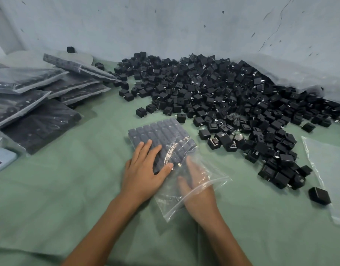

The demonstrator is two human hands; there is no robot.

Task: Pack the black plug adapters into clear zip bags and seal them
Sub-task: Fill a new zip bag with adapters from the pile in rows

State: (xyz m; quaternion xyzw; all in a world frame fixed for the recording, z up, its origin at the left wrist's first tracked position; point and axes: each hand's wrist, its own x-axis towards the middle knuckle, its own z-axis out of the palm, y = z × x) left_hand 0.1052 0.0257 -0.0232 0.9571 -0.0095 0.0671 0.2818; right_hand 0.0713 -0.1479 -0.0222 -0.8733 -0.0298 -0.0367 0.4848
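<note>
1. The clear zip bag (171,200) lies on the green surface (69,189) right in front of you, mouth toward you. Black plug adapters (161,131) sit in neat rows in its far half.
2. Your left grip (146,169) lies flat on top of the bag, fingers straight and spread. It presses the near rows down through the plastic and pinches nothing.
3. Your right grip (196,181) is inside the bag through the open mouth. Its fingers look straight, though blurred, with the tips near the last row, and it seems to hold nothing.
4. The step in hand looks like squaring the rows before sealing. Push with the flat of the right fingers toward the far end so the last row butts against its neighbours. Let the left palm stop them riding up.
5. Mind the prongs. A tipped adapter could snag the film, so lay any tilted one flat first.
6. Leave the near part of the bag free so the zip strip (219,182) can close. Draw the right grip straight out, press the air out, then run the strip end to end.
7. The loose pile (223,89) lies just beside the bag on your right. Filled bags (30,112) are stacked at the left, and a spare empty bag (326,169) lies at the far right.
</note>
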